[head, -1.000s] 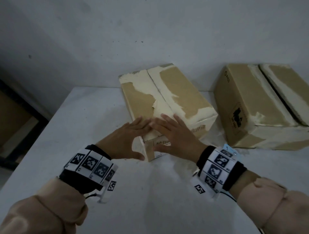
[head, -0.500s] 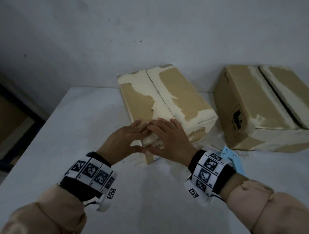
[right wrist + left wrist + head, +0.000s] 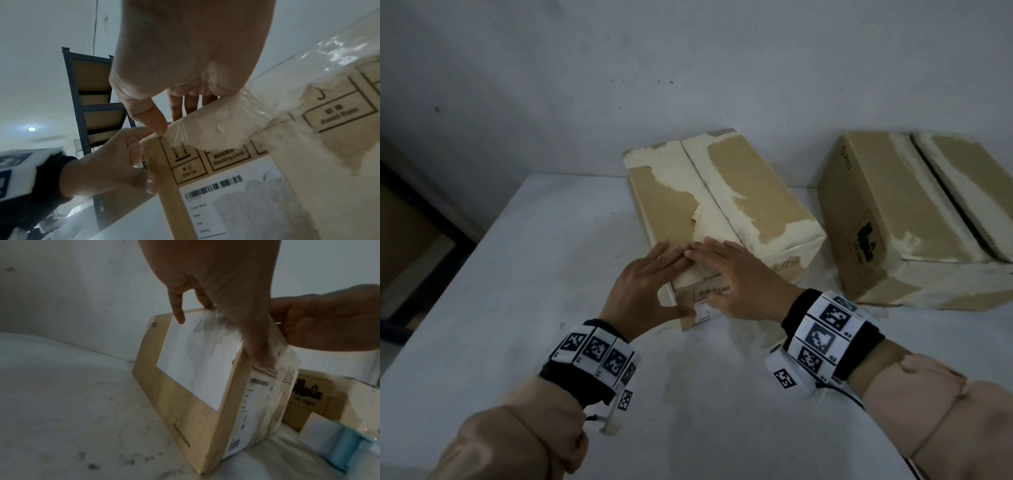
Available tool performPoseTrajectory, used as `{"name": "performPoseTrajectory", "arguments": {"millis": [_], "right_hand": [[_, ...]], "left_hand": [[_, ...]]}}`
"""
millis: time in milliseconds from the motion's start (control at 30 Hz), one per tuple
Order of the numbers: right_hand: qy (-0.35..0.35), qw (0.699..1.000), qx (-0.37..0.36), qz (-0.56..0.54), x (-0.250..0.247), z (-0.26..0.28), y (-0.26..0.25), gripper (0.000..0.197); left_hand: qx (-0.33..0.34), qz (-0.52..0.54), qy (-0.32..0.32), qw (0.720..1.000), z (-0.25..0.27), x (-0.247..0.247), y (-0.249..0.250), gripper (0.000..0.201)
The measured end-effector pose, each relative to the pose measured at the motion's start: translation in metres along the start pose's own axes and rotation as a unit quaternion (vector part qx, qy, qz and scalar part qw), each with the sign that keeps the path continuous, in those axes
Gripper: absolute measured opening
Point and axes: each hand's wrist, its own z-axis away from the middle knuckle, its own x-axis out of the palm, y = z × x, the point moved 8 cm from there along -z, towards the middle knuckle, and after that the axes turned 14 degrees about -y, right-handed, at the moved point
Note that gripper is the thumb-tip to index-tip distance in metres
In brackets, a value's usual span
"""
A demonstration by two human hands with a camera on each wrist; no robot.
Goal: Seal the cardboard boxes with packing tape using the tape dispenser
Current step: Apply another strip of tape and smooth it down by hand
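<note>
my left hand point(image 3: 645, 284) lies flat, fingers straight on the near end of the box top, thumb down against the near end face. my right hand point(image 3: 736, 274) is the same: fingers spread and flat on top, thumb point(image 3: 152, 116) just at the top corner edge, nothing gripped. half a second ago both hands sat a touch more hunched over that end; a second ago they were flat much as now. so they have gone on rubbing the same spot, fingertips nearly meeting over the centre seam. i judge this is me smoothing the clear tape point(image 3: 230, 116) down over the near edge, so this strip is close to finished.

the near cardboard box point(image 3: 722, 205) stands on the white table point(image 3: 517, 274), flaps shut, its top scarred with pale torn patches. shiny film wraps from the top onto the end face above the shipping label point(image 3: 236, 203). what is inside cannot be seen.

the second cardboard box point(image 3: 893, 212) sits to the right, just beside the first, not touching as far as i can tell; its flaps show a dark gap along the seam, so i judge it is not yet sealed. its contents are hidden too.

the blue tape dispenser point(image 3: 349, 449) lies on the table near the right, by my right wrist, in neither hand. a dark shelving rack point(image 3: 92, 97) stands off to the left.
</note>
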Motion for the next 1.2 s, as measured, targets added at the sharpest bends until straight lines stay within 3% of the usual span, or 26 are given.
{"name": "performPoseTrajectory", "arguments": {"millis": [233, 333, 367, 467, 567, 767, 833, 967, 1100, 1200], "right_hand": [[-0.032, 0.999, 0.014, -0.004, -0.002, 0.001, 0.006, 0.067], [0.022, 0.999, 0.015, 0.024, -0.023, 0.008, 0.019, 0.061], [0.02, 0.997, 0.028, 0.066, -0.025, 0.01, 0.026, 0.067], [-0.043, 0.971, 0.101, 0.214, -0.018, 0.013, 0.054, 0.09], [-0.071, 0.957, 0.144, 0.24, -0.009, 0.012, 0.065, 0.079], [-0.109, 0.955, 0.136, 0.24, -0.015, 0.01, 0.074, 0.067], [-0.093, 0.959, 0.117, 0.24, -0.019, 0.013, 0.074, 0.071], [0.004, 0.97, 0.123, 0.21, -0.024, 0.018, 0.058, 0.063], [0.029, 0.988, 0.017, 0.152, 0.0, 0.022, 0.022, 0.067], [0.047, 0.983, 0.065, 0.166, -0.015, 0.031, 0.053, 0.058]], "left_hand": [[0.003, -0.01, 0.038, 0.999, -0.002, -0.001, 0.001, 0.06], [0.008, -0.044, 0.023, 0.999, -0.004, -0.001, -0.002, 0.06], [0.006, -0.049, 0.018, 0.999, -0.005, -0.001, -0.005, 0.062], [-0.002, -0.047, -0.001, 0.999, -0.006, 0.002, -0.012, 0.067], [-0.003, -0.047, -0.003, 0.999, -0.005, 0.002, -0.011, 0.067], [-0.009, -0.121, 0.04, 0.992, -0.008, -0.015, 0.005, 0.058], [-0.006, -0.132, 0.067, 0.989, -0.009, -0.019, 0.014, 0.052], [-0.017, -0.155, 0.113, 0.981, -0.011, -0.017, 0.026, 0.04], [-0.03, -0.21, 0.075, 0.974, -0.017, 0.008, 0.042, 0.038], [-0.027, -0.19, 0.06, 0.98, -0.016, 0.009, 0.034, 0.043]]}}
